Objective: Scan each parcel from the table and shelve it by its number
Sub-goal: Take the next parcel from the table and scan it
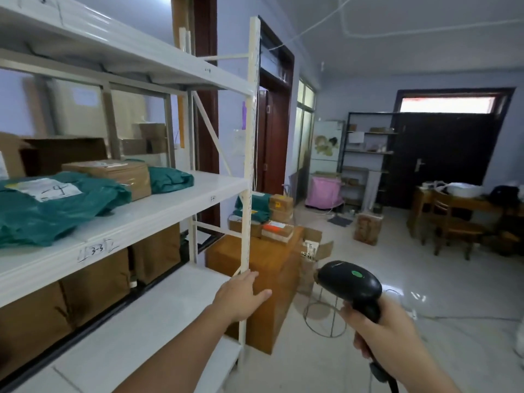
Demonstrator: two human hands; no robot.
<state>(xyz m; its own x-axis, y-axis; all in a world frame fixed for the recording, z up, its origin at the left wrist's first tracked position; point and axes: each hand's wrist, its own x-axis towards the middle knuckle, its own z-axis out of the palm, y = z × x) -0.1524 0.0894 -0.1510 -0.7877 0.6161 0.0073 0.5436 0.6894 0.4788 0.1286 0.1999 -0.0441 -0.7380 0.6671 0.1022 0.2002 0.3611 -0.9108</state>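
Observation:
My right hand grips the handle of a black barcode scanner with a green dot on top, held out at the lower right. My left hand is empty, fingers straight, in front of the white shelf unit's front post. On the shelf marked 3-3 lie green bag parcels with a white label and a cardboard box. Further off, a wooden table carries several parcels, both boxes and green bags.
Brown boxes fill the shelf level below. An open carton and a wire stand stand beside the table. A wrapped box sits on the tiled floor. Desk and chair stand at the right, with a dark door behind them.

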